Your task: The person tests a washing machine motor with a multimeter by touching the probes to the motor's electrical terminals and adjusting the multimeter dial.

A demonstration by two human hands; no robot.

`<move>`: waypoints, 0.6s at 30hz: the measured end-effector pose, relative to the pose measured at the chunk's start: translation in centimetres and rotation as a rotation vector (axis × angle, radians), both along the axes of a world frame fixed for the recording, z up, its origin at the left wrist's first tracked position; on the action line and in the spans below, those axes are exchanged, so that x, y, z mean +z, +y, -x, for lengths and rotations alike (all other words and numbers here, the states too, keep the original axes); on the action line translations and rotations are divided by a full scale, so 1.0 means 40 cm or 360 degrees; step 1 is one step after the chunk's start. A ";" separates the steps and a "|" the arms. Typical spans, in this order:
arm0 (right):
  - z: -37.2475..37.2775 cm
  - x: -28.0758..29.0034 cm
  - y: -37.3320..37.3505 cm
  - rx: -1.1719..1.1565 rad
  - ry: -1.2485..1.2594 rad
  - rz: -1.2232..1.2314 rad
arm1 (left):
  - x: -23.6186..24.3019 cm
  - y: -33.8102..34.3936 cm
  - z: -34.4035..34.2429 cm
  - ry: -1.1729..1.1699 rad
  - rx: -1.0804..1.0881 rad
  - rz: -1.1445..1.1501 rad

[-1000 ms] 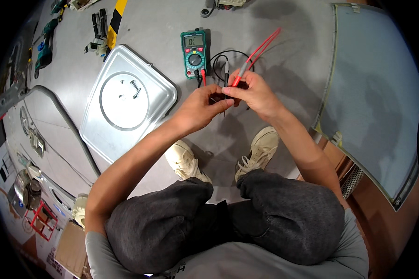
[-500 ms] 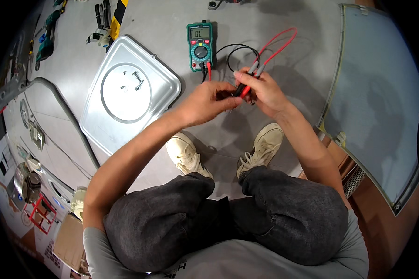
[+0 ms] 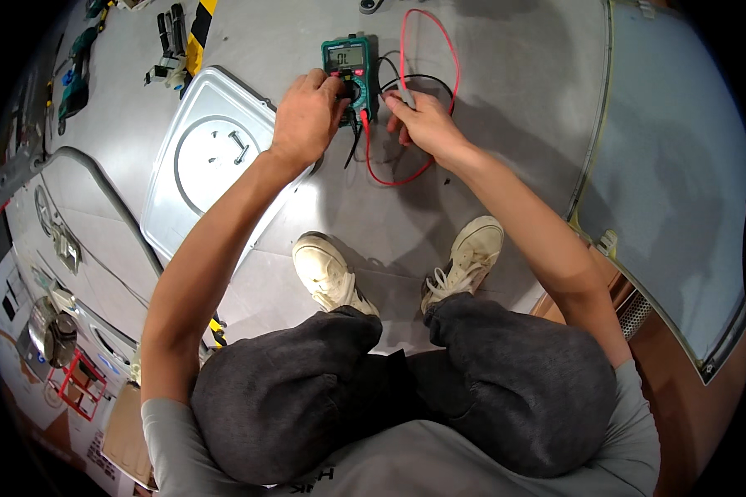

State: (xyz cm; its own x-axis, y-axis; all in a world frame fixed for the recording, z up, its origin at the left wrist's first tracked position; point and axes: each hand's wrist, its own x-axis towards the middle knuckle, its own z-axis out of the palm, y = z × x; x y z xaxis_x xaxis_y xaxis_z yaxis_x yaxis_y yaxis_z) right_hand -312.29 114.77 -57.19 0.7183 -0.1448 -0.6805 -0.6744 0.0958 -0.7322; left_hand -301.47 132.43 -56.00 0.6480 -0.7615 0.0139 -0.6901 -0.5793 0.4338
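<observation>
A green digital multimeter (image 3: 346, 56) lies on the floor ahead of me, its display lit. My left hand (image 3: 301, 120) reaches over its left side, the fingers and thumb bent at the dial, part of which they cover. Close to the meter's right side, my right hand (image 3: 431, 126) is closed around test probes; a grey probe end (image 3: 405, 94) sticks up past the fingers, and the rest is mostly hidden by the hand. A red test lead (image 3: 454, 62) loops above and below this hand. The black lead (image 3: 441, 81) curves behind it.
A silver metal panel (image 3: 159, 195) with bolts (image 3: 239, 149) on it lies at left. Beyond are black tools (image 3: 172, 35) and a green power tool (image 3: 75, 95). A large pale panel (image 3: 671, 157) stands at right. My shoes (image 3: 322, 267) are below the hands.
My left hand has left the probes and moved forward to the multimeter. The right hand has shifted left and forward with the probes. The multimeter has moved slightly left, and the red lead now hangs in wider loops.
</observation>
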 end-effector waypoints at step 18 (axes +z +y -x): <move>-0.056 -0.114 0.009 0.0240 -0.0375 0.0449 | -0.025 -0.011 -0.002 -0.0168 -0.0373 -0.0217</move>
State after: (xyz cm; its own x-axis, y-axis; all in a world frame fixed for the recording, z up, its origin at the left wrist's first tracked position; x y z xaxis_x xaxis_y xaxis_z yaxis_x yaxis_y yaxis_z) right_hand -310.04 115.13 -61.76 0.8776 -0.1834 -0.4429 -0.4756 -0.2184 -0.8521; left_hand -301.40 132.00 -56.99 0.4548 -0.8897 -0.0411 -0.8491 -0.4470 0.2815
